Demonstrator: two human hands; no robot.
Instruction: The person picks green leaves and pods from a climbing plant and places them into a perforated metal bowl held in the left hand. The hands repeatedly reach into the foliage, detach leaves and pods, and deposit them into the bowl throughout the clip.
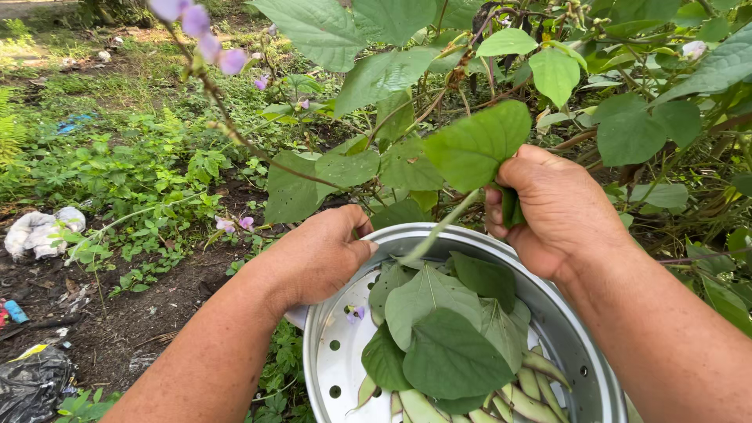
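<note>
Two bare hands work over a round metal steamer tray (333,368) with holes in its bottom, held above dark garden soil (133,313). The left hand (317,254) is clenched on the tray's near-left rim, thumb over the edge. The right hand (552,207) is closed around the stalk of a broad green leaf (474,145) that stands up from the fist, just above the tray's far rim. Inside the tray lies a heap of picked leaves (439,329) on top of pale green bean pods (533,388), which show at the lower right. Behind the hands a bean vine (376,78) spreads big leaves and a stem of purple flowers (196,27). To the left the ground is covered with low weeds (133,168), with a white rag (39,231) and a black plastic bag (31,384) lying on the dirt. Daylight is bright at the far upper left.
</note>
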